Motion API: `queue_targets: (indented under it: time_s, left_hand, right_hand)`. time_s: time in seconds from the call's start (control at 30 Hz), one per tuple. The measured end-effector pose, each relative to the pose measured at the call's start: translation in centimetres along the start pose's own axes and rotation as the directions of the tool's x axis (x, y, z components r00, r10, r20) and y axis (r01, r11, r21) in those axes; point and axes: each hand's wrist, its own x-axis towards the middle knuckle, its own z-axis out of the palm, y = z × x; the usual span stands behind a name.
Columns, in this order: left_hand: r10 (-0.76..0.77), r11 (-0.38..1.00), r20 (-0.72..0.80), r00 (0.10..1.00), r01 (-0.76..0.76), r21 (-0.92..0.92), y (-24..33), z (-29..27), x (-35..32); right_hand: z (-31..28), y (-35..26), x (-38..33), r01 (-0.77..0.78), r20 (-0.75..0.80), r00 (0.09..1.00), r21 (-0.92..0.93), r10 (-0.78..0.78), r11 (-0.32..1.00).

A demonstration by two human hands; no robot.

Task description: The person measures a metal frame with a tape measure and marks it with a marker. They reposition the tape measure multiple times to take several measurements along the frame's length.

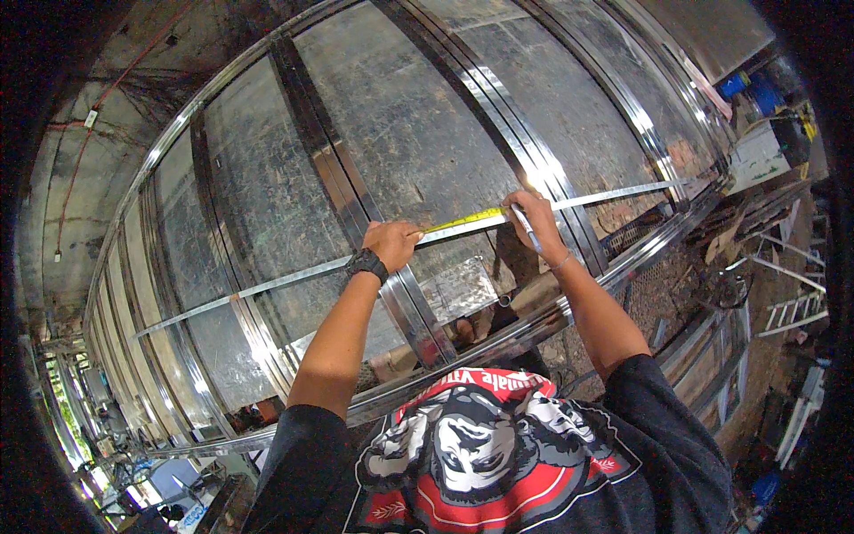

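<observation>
Printed shirt (485,454) lies nearest. Left hand (391,242) pinches the tape measure (463,220) flat across the steel frame (347,191); right hand (534,214) grips a pen (525,227) against it. Blade: light, springy, slippery (pinch edges near each mark).

Dark printed T-shirt (498,463), black wristwatch (366,263) left, thin bracelet (562,261) right.

Bright daylight falls evenly across the scene and glares white off the polished steel bars of the large metal frame (525,151). Soft shadows lie under the forearms. Fisheye bending curves the straight bars, and black vignette fills the corners; focus is sharp centrally.
</observation>
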Motion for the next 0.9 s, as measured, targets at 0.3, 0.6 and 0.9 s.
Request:
queue_targets:
  time_s: [0.3,0.6,0.9]
  left_hand:
    - [0.057,0.996,-0.074,0.996,-0.062,-0.058,-0.1,0.1,-1.1]
    - [0.181,0.983,-0.295,0.938,-0.163,0.086,0.7,0.5,-2.6]
    - [0.207,0.978,-0.404,0.891,-0.179,0.108,-1.9,3.1,-4.5]
  right_hand:
    - [0.2,-1.6,-0.4,0.023,-0.12,0.993,0.076,-0.013,0.997]
    - [-0.7,-5.6,-2.9,-0.081,0.153,0.986,0.102,0.065,0.991]
    - [0.5,-8.7,-4.0,-0.014,0.119,0.993,0.006,0.013,1.0]
